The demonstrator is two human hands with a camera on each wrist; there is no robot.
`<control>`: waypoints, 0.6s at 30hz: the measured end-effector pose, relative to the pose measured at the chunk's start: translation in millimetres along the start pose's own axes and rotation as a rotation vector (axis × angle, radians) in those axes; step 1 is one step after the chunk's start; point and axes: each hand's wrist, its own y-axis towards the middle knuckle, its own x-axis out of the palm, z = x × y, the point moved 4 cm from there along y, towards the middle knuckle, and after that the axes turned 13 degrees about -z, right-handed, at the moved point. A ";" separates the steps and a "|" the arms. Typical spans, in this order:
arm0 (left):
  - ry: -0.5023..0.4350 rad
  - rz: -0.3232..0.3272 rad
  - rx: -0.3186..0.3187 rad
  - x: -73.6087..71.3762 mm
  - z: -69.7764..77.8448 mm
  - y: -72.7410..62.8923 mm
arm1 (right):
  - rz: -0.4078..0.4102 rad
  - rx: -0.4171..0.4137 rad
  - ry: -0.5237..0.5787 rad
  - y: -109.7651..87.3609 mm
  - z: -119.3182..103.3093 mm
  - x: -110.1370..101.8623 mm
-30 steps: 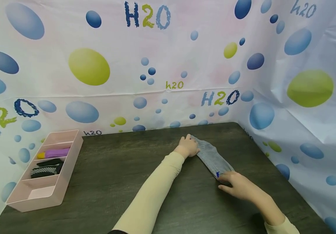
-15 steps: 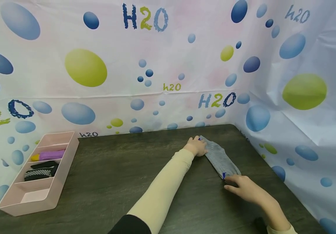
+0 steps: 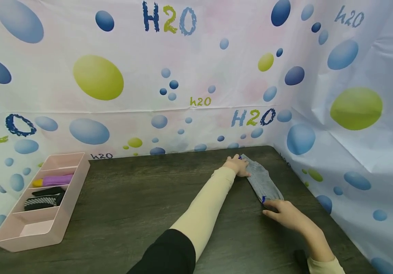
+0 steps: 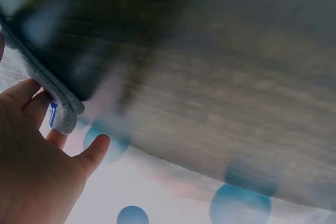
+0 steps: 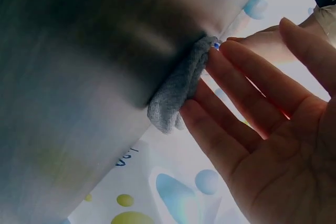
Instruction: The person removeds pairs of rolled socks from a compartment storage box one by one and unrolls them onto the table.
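A grey ribbed sock (image 3: 263,182) with small blue marks lies flat and slantwise on the dark table, towards its back right. My left hand (image 3: 237,166) is at the sock's far end, its fingers lightly bent against the edge. In the left wrist view, the fingers of that hand (image 4: 39,145) touch the grey fabric (image 4: 58,100) near a blue mark, with the thumb held away. At the near end, my right hand (image 3: 287,214) touches the sock with extended fingertips. The right wrist view has these straight fingers (image 5: 231,124) against the folded cloth edge (image 5: 181,90), thumb apart.
On the left stands a pink divided box (image 3: 69,205). It holds a purple and yellow rolled item (image 3: 54,180) and dark patterned fabric rolls (image 3: 43,199) in separate compartments. A bubble-printed sheet (image 3: 169,57) walls the table's back and right side.
The sock has slid to the right and slightly away across the table, both hands moving along with it. My left arm reaches further right. The box's contents are unchanged.
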 end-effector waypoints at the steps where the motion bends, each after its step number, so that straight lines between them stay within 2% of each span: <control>1: 0.002 -0.001 0.003 -1.3 0.2 2.3 | 0.004 -0.001 -0.002 0.7 0.7 -0.5; 9: -0.016 -0.004 0.050 -3.9 9.0 17.9 | -0.005 0.072 0.006 -2.3 8.6 0.0; 12: -0.005 0.006 0.039 -4.9 12.1 20.8 | -0.009 0.087 0.021 -4.2 11.3 -1.3; 18: 0.066 0.082 0.010 -6.5 10.6 19.6 | 0.045 0.059 -0.030 -5.0 15.9 -4.7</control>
